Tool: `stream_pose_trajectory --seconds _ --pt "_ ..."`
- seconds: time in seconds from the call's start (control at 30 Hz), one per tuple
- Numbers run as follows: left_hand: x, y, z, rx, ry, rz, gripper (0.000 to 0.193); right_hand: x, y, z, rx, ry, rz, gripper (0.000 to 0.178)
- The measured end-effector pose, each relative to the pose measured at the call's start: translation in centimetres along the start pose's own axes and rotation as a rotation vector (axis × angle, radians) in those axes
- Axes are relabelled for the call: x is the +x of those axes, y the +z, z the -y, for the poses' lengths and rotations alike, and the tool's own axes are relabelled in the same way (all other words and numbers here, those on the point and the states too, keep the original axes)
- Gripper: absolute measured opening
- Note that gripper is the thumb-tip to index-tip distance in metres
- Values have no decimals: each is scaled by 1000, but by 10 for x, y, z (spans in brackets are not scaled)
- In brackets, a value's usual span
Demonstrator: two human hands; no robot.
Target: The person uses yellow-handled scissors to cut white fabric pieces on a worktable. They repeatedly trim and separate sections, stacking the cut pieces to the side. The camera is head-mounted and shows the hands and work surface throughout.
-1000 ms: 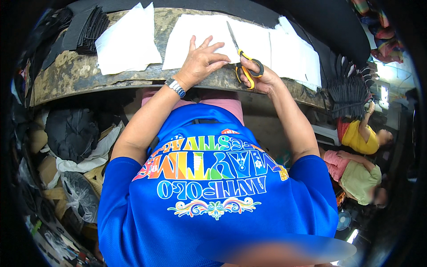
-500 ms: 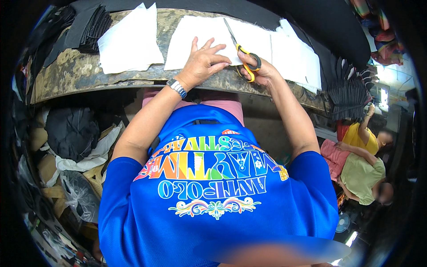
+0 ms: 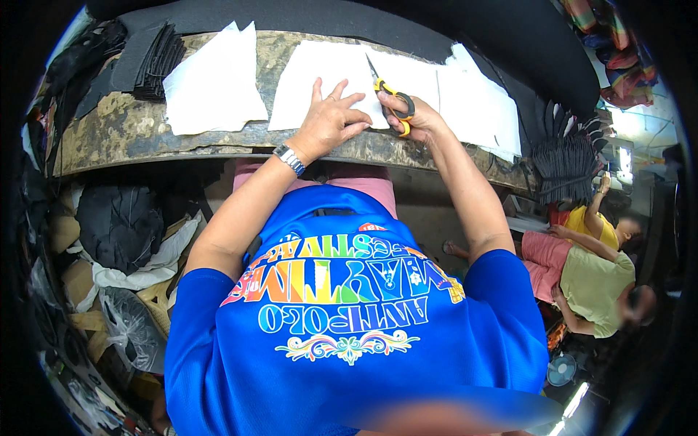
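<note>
A pair of scissors with yellow and black handles is gripped in my right hand. Its blades point away from me and a little left, over a large white sheet of material. On that sheet's near part rests my left hand, fingers spread and holding nothing. A silver watch circles the left wrist. Another white piece lies to the right of the scissors. Farther left is a separate white piece with a jagged far edge.
The worn wooden table bears stacked black pieces at left and a black bundle at right. Dark material runs along the back. Bags and scraps sit below left. Two people are off to the right.
My right hand has shifted slightly left with the scissors, and their handles look closer together. My left hand stays spread on the white sheet. The whole view has tilted a little.
</note>
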State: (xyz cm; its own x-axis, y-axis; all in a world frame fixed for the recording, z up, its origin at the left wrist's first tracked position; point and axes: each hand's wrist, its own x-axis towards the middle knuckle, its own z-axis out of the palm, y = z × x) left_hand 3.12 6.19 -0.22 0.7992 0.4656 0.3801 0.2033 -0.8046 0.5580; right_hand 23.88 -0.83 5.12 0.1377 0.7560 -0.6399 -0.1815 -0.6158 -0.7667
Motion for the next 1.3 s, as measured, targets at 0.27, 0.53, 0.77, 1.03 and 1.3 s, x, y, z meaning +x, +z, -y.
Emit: stream_pose_trajectory --seconds 0.27,0.53,0.77,1.03,1.3 --pt "-3 -36 -4 -163 19 -114 38 -51 6 -45 397 -274 -24 34" --pt "-5 -85 32 390 -493 -55 47 -92 12 -127 958 -97 -14 26" --pt "0 -87 46 256 -488 73 36 -85 11 -150 882 -51 70 27" --pt "-5 -84 3 -895 -486 -84 86 -82 18 -150 793 -57 69 30" --pt "40 -95 -28 -1046 -241 -426 55 -93 26 -131 542 -129 -30 36"
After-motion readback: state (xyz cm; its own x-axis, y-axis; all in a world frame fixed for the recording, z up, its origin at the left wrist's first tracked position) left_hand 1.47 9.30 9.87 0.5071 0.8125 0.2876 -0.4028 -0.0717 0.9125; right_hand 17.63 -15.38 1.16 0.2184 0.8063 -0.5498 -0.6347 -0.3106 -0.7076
